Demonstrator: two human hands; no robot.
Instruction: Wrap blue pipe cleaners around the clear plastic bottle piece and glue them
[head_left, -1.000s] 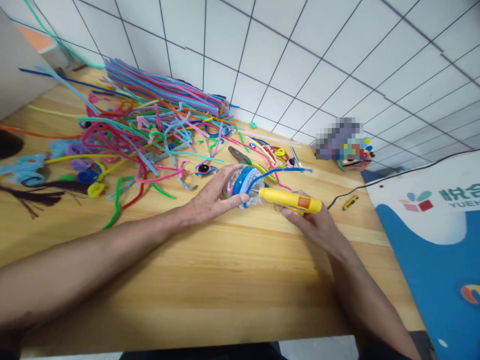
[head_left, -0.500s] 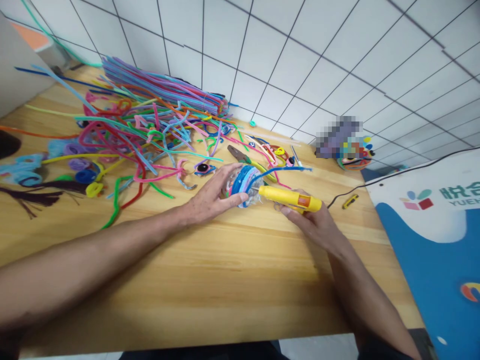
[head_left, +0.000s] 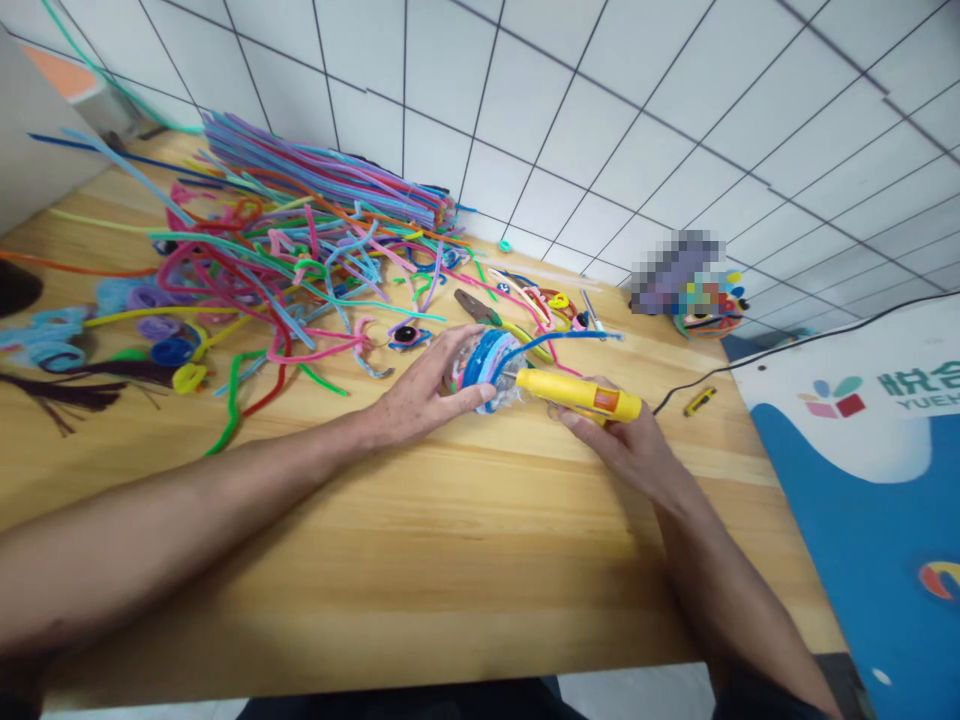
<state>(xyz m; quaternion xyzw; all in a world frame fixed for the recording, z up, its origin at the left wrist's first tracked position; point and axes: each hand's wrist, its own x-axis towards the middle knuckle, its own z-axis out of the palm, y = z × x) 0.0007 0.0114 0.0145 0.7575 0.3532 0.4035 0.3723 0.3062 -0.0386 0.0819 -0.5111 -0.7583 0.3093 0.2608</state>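
My left hand (head_left: 435, 388) is wrapped round a clear plastic cup or bottle (head_left: 513, 380) lying on its side, its opposite face partly hidden by my fingers. Blue, lilac and pink pipe cleaners (head_left: 480, 362) are wound round it. One dark blue pipe cleaner (head_left: 570, 337) sticks out to the right from the winding. In my right hand (head_left: 628, 440) is a yellow hot glue gun (head_left: 559, 388), held by its handle with a finger near the trigger. Its nozzle points left, right up against the wound surface; whether it touches, I cannot tell.
Behind my left hand lies a tangle of coloured pipe cleaners (head_left: 247, 270) with a long bundle (head_left: 322, 170) along the tiled wall. Green-handled pliers (head_left: 480, 308) rest behind the cup. A yellow utility knife (head_left: 700, 402), a black cord (head_left: 720, 375) and a decorated basket (head_left: 709, 318) are to the right.
Almost nothing differs. Both hands, the wound cup and the glue gun keep nearly the same places, with only a very slight shift of the view.
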